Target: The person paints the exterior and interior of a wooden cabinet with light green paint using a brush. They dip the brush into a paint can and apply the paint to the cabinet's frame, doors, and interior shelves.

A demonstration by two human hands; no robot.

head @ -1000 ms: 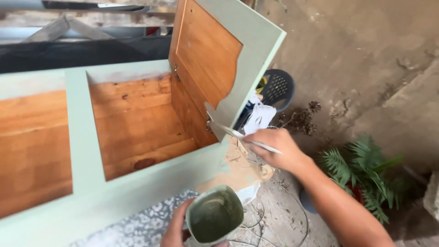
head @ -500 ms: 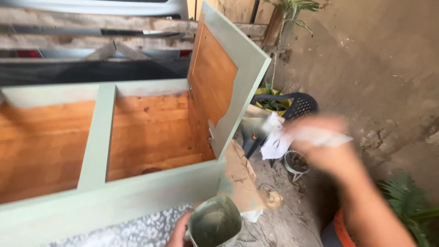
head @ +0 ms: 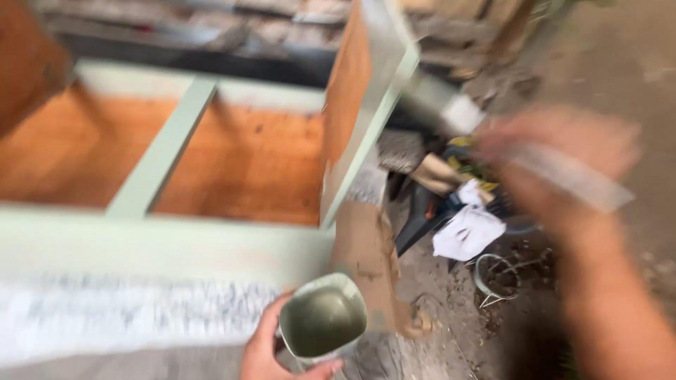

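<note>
My left hand grips a small container of pale green paint at the bottom of the view, next to the cabinet's front rail. My right hand, heavily blurred, is raised at the right and holds a paintbrush with a pale handle; its bristle end points toward the open door's edge. The wooden cabinet lies on its back, with a pale green frame and bare orange-brown wood inside. Its open door stands upright, green on the edge.
A patterned grey-white sheet covers the cabinet's near face. A brown cardboard piece leans beside the paint container. On the dirt floor at right lie a white rag, a dark basket and a wire ring.
My right hand has lifted the brush away from the cabinet's lower corner and swung it up to the right. The view has shifted right and closer, and the paint container stays in my left hand.
</note>
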